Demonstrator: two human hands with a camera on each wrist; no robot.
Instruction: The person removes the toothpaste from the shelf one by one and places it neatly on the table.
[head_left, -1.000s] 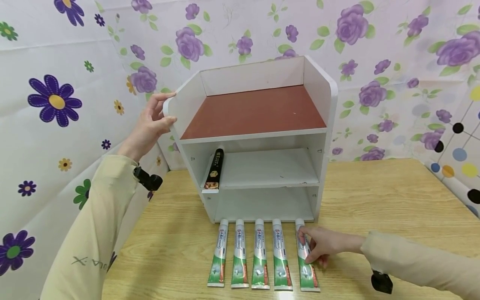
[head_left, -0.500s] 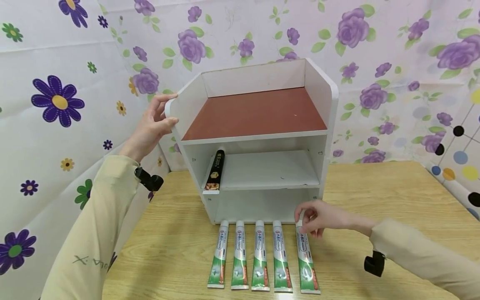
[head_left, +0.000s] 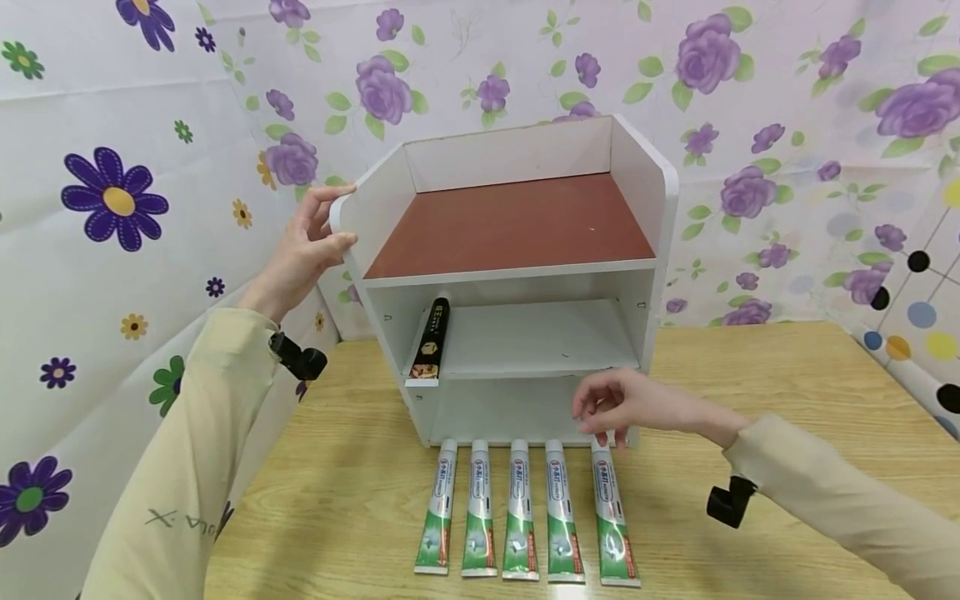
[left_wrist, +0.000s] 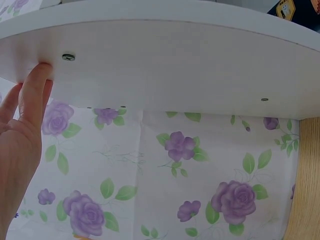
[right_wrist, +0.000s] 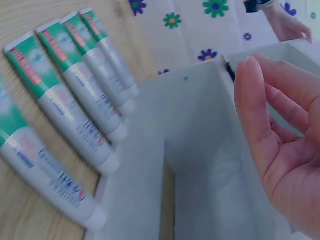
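A small white shelf unit [head_left: 652, 333] with a brown top panel stands on the table. My left hand [head_left: 303, 250] holds its upper left side panel by the front edge; in the left wrist view its fingertips [left_wrist: 42, 75] meet the panel's outer face. My right hand [head_left: 630, 404] hovers before the lower compartment with fingers loosely bent and nothing between them. Below it, the rightmost green and white toothpaste tube [head_left: 611, 508] lies on the table, its cap end partly behind the fingers. Several like tubes [head_left: 519, 500] lie in a row to its left, caps toward the shelf.
A black toothpaste tube [head_left: 431, 342] lies at the left end of the middle shelf [head_left: 536, 337]. The lower compartment [head_left: 502, 408] opens just behind the row of caps. Floral sheets [head_left: 480, 67] hang behind and to the left of the wooden table [head_left: 750, 400].
My right hand has let go of the rightmost toothpaste tube and moved up and back toward the shelf unit. That tube keeps its place, and my left hand stays on the side panel.
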